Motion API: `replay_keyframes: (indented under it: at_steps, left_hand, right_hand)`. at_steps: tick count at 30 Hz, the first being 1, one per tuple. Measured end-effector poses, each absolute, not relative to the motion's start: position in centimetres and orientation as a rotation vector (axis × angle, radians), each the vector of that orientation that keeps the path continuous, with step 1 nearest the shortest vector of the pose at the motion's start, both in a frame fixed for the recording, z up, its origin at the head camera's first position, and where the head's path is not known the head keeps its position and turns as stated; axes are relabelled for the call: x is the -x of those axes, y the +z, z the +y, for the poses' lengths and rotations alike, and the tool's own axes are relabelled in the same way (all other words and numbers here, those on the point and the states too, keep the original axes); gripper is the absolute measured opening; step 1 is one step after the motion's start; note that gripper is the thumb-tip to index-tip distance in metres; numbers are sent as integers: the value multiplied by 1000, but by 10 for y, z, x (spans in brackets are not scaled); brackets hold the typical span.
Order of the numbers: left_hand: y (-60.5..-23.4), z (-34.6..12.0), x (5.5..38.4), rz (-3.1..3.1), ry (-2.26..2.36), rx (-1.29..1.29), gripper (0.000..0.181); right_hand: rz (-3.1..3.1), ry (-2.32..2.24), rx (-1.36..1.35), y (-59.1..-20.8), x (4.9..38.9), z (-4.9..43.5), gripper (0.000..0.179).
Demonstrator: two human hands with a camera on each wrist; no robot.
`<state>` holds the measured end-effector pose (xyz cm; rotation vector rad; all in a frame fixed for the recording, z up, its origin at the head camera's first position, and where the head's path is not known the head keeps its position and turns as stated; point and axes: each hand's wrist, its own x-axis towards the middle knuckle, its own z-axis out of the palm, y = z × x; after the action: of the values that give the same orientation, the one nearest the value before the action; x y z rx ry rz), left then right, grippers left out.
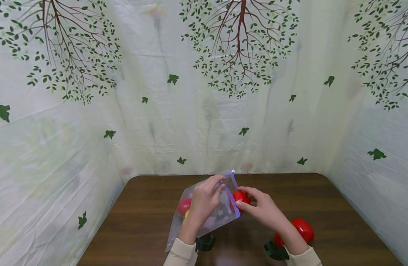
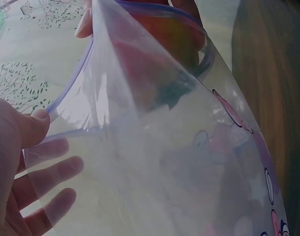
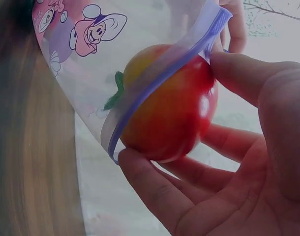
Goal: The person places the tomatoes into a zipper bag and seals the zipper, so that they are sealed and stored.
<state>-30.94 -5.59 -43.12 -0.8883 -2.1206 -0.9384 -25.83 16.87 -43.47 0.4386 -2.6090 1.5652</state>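
A clear zip bag (image 1: 220,218) with a purple zip edge and cartoon prints tilts over the table in the head view. My left hand (image 1: 204,203) pinches its opening between thumb and fingers; in the left wrist view some fingers (image 2: 54,177) show through the plastic. A glossy red-and-yellow apple (image 3: 174,113) with a green leaf sits partly inside the bag's mouth, leaf end inward. My right hand (image 1: 262,207) grips it from outside, thumb and fingers spread round it by the zip edge. Through the bag show a pinkish-red round thing (image 1: 184,207) and a bit of yellow (image 1: 186,214).
Glossy red rounded things (image 1: 303,229) lie on the brown wooden table (image 1: 140,207), partly behind my right forearm. Dark devices are strapped at both wrists. White cloth (image 1: 210,147) printed with trees and leaves hangs behind and beside the table.
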Motion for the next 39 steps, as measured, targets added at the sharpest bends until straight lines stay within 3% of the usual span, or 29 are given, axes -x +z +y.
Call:
replay_keyframes:
  at_steps: [10, 39]
  left_hand:
    - [-433, -56, 311, -2075, -896, 898, 24]
    - [-432, -53, 308, -2132, -953, 916, 26]
  right_hand:
    - [-2596, 1528, -609, -434, 259, 168, 49]
    - [-2548, 1277, -472, -423, 254, 203, 42]
